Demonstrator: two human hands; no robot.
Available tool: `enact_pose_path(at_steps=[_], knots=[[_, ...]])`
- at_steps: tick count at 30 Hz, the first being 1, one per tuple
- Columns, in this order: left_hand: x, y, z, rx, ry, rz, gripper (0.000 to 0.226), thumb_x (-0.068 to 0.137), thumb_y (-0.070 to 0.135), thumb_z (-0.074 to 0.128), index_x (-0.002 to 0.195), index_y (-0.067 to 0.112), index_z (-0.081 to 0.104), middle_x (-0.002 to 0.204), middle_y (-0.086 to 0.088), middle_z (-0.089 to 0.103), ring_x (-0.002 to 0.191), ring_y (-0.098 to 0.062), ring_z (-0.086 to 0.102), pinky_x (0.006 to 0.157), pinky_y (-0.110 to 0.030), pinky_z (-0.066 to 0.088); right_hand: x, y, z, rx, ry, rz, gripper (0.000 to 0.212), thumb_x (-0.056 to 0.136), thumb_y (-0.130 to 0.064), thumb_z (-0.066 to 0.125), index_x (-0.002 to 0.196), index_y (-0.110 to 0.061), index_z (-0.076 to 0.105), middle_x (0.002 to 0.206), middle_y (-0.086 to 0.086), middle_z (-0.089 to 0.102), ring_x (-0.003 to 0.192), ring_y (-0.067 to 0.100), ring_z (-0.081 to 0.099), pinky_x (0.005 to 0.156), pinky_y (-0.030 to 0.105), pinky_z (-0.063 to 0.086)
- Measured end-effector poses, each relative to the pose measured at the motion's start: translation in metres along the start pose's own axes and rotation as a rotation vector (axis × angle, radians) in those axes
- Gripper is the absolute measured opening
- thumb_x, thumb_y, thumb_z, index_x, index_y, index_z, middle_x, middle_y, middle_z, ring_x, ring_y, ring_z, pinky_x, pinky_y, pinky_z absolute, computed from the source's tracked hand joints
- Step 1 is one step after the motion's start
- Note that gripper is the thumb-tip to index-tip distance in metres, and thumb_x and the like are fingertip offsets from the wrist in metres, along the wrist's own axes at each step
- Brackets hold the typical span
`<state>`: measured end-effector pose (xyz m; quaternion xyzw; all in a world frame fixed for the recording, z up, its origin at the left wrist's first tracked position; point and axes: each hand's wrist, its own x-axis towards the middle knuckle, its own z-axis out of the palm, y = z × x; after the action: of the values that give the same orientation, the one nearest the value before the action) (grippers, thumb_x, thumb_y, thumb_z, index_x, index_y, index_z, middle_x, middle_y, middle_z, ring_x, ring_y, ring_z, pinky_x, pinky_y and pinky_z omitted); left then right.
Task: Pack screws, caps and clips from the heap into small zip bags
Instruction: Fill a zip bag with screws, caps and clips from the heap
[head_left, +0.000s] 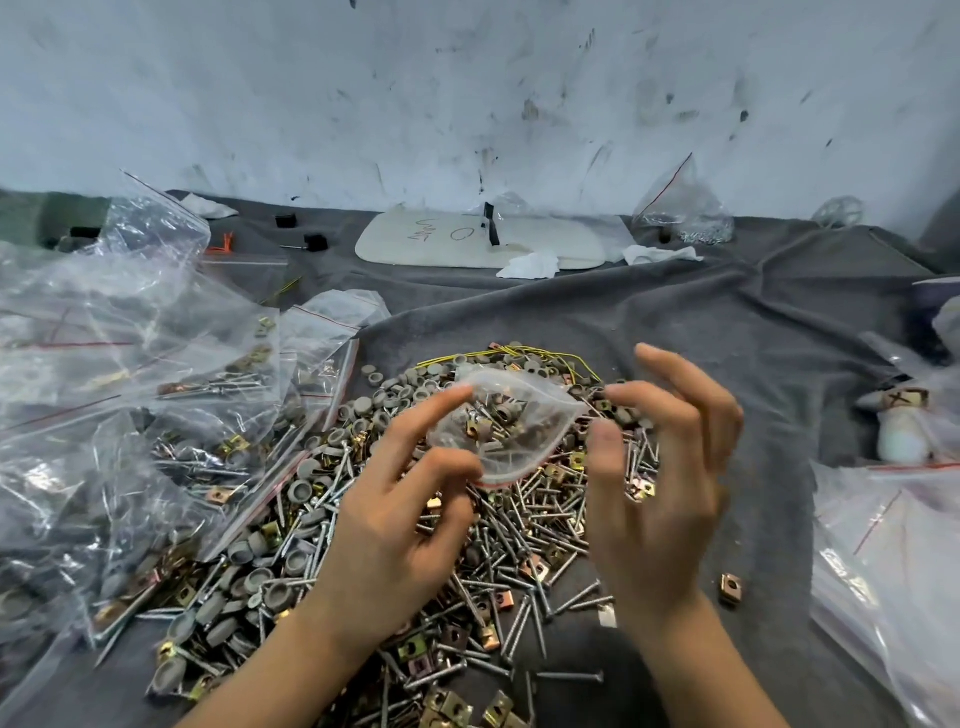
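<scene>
– Clear plastic with a red strip: that's the zip bag (511, 421), held up over the middle of the heap (415, 571), between the two hands. Where are we in the job, do you reckon?
– Filling looks done for this one. There are screws inside, a brass-coloured clip or two, and what looks like a grey cap. The red strip runs along the bag's near edge, so I'd judge this is the closing step.
– Is the mouth closed?
– Can't tell; the plastic is blurred there. The next move calls for pressing the strip together along its whole length, with no screw tip caught in it. Then the bag can go with the packed bags (130, 364) by the left edge of the surface.
– How are the hands set?
– The left hand (395, 509) comes up from the near edge, palm turned inward, its fingers (441, 405) holding the bag's left side. The forefinger is stretched along the top, the thumb sits under near the strip, and the others are loosely curled. The right hand (660, 478) stands upright, palm facing left. Its thumb and forefinger pinch the bag's right corner, with the remaining fingers spread and raised.
– And round about?
– Beneath, the heap mixes screws (545, 525), caps (400, 387) and clips (457, 636) on a grey cloth (727, 322) covering the surface. A stray clip (730, 588) lies apart toward the right edge, near the larger bags (883, 545) there.
</scene>
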<state>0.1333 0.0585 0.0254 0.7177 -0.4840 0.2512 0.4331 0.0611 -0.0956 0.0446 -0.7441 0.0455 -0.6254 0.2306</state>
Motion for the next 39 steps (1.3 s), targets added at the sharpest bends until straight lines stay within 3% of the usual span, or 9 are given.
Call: enact_pose_path(at_steps=[2, 6, 11, 14, 23, 26, 29, 34, 39], knots=[[0.000, -0.001, 0.000, -0.002, 0.017, -0.023, 0.009, 0.086, 0.011, 0.053, 0.093, 0.014, 0.058, 0.141, -0.002, 0.045, 0.119, -0.024, 0.056, 0.103, -0.026, 0.042, 0.008, 0.021, -0.007, -0.136, 0.012, 0.185, 0.015, 0.089, -0.013, 0.053, 0.088, -0.005, 0.065, 0.097, 0.006, 0.064, 0.102, 0.024, 0.051, 0.089, 0.040, 0.041], [0.000, -0.001, -0.001, -0.001, 0.033, -0.027, 0.011, 0.085, 0.009, 0.053, 0.091, 0.011, 0.061, 0.140, -0.002, 0.046, 0.124, -0.021, 0.053, 0.105, -0.027, 0.040, 0.008, 0.063, -0.012, -0.342, -0.394, 0.598, 0.012, 0.090, -0.016, 0.060, 0.097, -0.017, 0.070, 0.100, 0.004, 0.070, 0.107, 0.030, 0.051, 0.093, 0.044, 0.040], [0.000, 0.000, 0.001, 0.006, 0.028, -0.005, 0.011, 0.085, 0.009, 0.053, 0.091, 0.013, 0.060, 0.140, -0.002, 0.046, 0.124, -0.020, 0.051, 0.107, -0.026, 0.038, -0.008, 0.067, 0.003, -0.434, -0.736, 0.491, 0.016, 0.091, -0.024, 0.060, 0.104, -0.023, 0.070, 0.113, -0.004, 0.064, 0.114, 0.024, 0.047, 0.096, 0.039, 0.037], [0.000, -0.001, 0.000, 0.004, 0.027, -0.019, 0.010, 0.085, 0.009, 0.053, 0.091, 0.011, 0.061, 0.140, -0.001, 0.046, 0.124, -0.023, 0.052, 0.108, -0.029, 0.039, -0.010, 0.067, 0.006, -0.493, -0.783, 0.510, 0.015, 0.090, -0.024, 0.060, 0.103, -0.026, 0.069, 0.115, -0.006, 0.061, 0.116, 0.024, 0.045, 0.096, 0.038, 0.034], [0.001, 0.000, 0.001, 0.034, 0.027, -0.018, 0.016, 0.084, 0.009, 0.052, 0.085, 0.003, 0.066, 0.138, -0.003, 0.046, 0.131, -0.015, 0.045, 0.109, -0.023, 0.035, -0.011, 0.061, 0.005, -0.373, -0.641, 0.401, 0.013, 0.084, -0.005, 0.065, 0.092, -0.014, 0.068, 0.096, 0.003, 0.067, 0.103, 0.028, 0.052, 0.090, 0.041, 0.038], [0.001, 0.001, 0.001, 0.042, 0.028, -0.023, 0.014, 0.084, 0.009, 0.054, 0.085, 0.003, 0.066, 0.137, -0.004, 0.047, 0.129, -0.016, 0.047, 0.108, -0.021, 0.035, -0.003, 0.044, 0.000, -0.199, -0.257, 0.177, 0.011, 0.084, 0.008, 0.064, 0.089, -0.002, 0.067, 0.089, 0.012, 0.063, 0.085, 0.028, 0.059, 0.079, 0.031, 0.045], [0.002, 0.001, 0.000, 0.051, 0.020, -0.033, 0.013, 0.085, 0.010, 0.055, 0.086, 0.003, 0.066, 0.137, -0.006, 0.048, 0.129, -0.018, 0.047, 0.109, -0.023, 0.035, -0.005, 0.011, -0.002, -0.046, 0.074, -0.070, 0.005, 0.087, 0.008, 0.062, 0.088, 0.003, 0.064, 0.090, 0.017, 0.062, 0.088, 0.028, 0.060, 0.084, 0.030, 0.048], [0.002, 0.001, -0.001, 0.008, 0.005, -0.013, 0.011, 0.087, 0.009, 0.055, 0.097, 0.011, 0.061, 0.137, -0.008, 0.049, 0.131, -0.019, 0.046, 0.109, -0.028, 0.037, -0.024, -0.022, 0.016, 0.040, -0.124, -0.291, 0.009, 0.093, -0.006, 0.059, 0.101, -0.010, 0.060, 0.099, 0.007, 0.059, 0.103, 0.022, 0.056, 0.089, 0.040, 0.049], [0.002, 0.002, 0.000, 0.044, 0.032, -0.031, 0.013, 0.085, 0.010, 0.056, 0.088, 0.003, 0.066, 0.136, -0.007, 0.050, 0.129, -0.018, 0.048, 0.109, -0.025, 0.036, -0.012, 0.000, 0.011, -0.036, -0.020, -0.067, 0.016, 0.093, -0.006, 0.055, 0.107, -0.005, 0.063, 0.107, 0.016, 0.061, 0.107, 0.025, 0.052, 0.093, 0.038, 0.042]])
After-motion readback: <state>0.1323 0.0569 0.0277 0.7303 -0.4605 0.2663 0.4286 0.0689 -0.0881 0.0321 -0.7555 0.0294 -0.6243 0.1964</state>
